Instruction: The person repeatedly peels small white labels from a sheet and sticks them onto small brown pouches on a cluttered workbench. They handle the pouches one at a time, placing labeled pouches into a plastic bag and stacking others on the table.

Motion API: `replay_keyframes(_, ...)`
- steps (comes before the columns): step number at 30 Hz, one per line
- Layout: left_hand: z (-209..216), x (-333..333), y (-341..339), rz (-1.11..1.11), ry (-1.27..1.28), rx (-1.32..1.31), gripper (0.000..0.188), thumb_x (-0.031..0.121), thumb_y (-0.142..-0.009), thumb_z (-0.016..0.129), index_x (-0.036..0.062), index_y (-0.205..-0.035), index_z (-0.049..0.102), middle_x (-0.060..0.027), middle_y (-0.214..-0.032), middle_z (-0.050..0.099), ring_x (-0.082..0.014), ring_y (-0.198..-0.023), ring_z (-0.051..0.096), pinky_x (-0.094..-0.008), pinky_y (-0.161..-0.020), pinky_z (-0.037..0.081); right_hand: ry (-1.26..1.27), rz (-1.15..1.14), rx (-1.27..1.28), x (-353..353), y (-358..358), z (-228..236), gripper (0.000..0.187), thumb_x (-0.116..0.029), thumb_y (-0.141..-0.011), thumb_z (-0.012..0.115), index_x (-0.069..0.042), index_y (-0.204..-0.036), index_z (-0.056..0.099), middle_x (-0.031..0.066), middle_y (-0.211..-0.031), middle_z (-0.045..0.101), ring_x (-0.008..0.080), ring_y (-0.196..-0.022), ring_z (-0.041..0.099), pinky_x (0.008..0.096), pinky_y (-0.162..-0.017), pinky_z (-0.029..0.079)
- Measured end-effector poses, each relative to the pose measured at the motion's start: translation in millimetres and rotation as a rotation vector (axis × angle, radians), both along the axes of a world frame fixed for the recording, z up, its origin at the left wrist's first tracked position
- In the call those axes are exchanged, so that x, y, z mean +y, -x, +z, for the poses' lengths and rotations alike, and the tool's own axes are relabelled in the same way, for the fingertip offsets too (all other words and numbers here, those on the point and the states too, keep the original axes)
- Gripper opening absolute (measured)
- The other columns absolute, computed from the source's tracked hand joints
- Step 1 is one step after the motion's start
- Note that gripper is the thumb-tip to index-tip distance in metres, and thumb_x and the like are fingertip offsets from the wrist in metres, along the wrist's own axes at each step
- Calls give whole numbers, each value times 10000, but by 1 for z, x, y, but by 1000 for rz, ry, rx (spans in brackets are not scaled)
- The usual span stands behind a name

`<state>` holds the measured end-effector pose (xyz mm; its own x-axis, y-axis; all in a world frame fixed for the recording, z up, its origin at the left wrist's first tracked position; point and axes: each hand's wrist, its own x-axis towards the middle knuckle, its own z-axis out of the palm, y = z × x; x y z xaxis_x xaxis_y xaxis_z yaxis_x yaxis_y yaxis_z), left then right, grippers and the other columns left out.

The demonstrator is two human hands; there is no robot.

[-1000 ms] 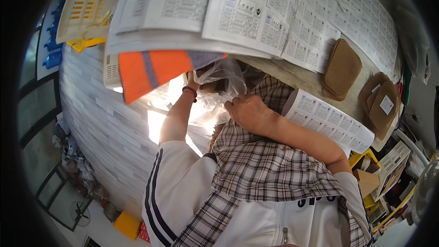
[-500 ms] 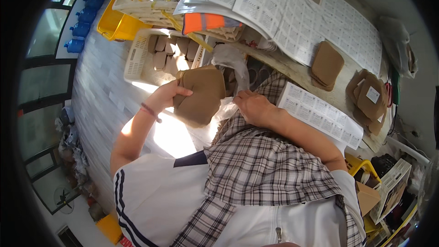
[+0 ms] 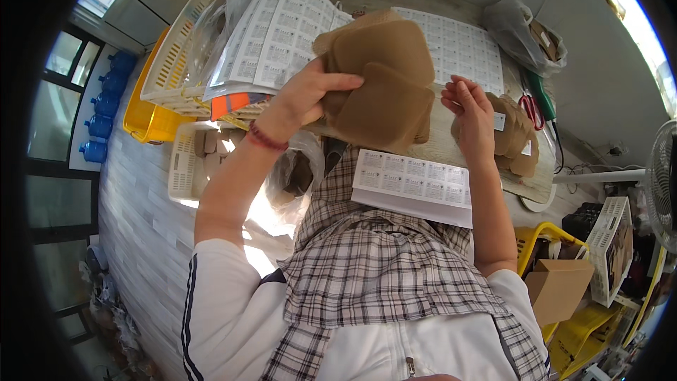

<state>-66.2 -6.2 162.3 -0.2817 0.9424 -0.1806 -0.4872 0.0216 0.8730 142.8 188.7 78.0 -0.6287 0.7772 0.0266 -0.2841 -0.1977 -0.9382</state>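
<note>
My left hand (image 3: 303,99) grips a bundle of tan, rounded fabric pads (image 3: 381,92), thumb across the front and fingers out of sight behind. The pads overlap unevenly, and the bundle is held up over the table's near edge. My right hand (image 3: 469,109) is raised just right of the bundle, apart from it; its fingers are loosely bent with nothing visible in them. Beside that hand, more tan pads (image 3: 518,134) lie overlapped on the table, some bearing small white labels. A white label sheet (image 3: 412,180) lies at the table edge against my checked apron.
Larger label sheets (image 3: 285,35) rest over a cream basket (image 3: 166,63) at the far left. Below it a crate (image 3: 185,162) holds tan bundles. Red-handled scissors (image 3: 529,109) and a plastic bag (image 3: 525,32) are at the right, with a fan (image 3: 659,187) beyond.
My left hand has carried the pads from over the floor crate up and right, over the table. My right hand has moved from my lap to beside the labelled pads. The view has turned rightward.
</note>
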Motion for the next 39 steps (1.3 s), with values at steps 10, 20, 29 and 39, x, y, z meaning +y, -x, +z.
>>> replay_keyframes(10, -81, 177, 47, 163, -52, 106, 269, 17, -839, 733, -97, -1068, 649, -161, -1061, 693, -240, -954, 695, -347, -844, 587, -454, -217, -163, 57, 79, -24, 313, -201, -886, 726, 6, -1109, 652, 84, -1013, 664, 142, -924, 621, 284, -821, 503)
replay_keyframes(20, -140, 173, 47, 136, -167, 263, 551, 119, -848, 740, -68, -1301, 490, -110, -1218, 602, -160, -1078, 587, -294, -890, 507, -318, -187, -254, 61, 119, -70, 590, -306, -822, 788, 54, -1236, 571, 137, -1142, 645, 205, -1016, 639, 319, -876, 506)
replay_keyframes(29, -123, 179, 40, 56, -97, 452, 440, 70, -871, 657, -30, -1283, 539, -98, -1215, 626, -163, -1066, 593, -304, -945, 476, -229, -323, -147, 62, 122, -59, 381, -143, -890, 666, 55, -1197, 558, 116, -1089, 657, 177, -952, 633, 307, -834, 514)
replay_keyframes(39, -120, 162, 34, 89, -360, 1375, 613, -134, -789, 562, 140, -1337, 569, -102, -1448, 450, -293, -1344, 427, -392, -1119, 372, 405, -335, 112, 107, 98, -62, 189, -68, -917, 528, -10, -1079, 604, 83, -1000, 654, 199, -883, 628, 347, -783, 530)
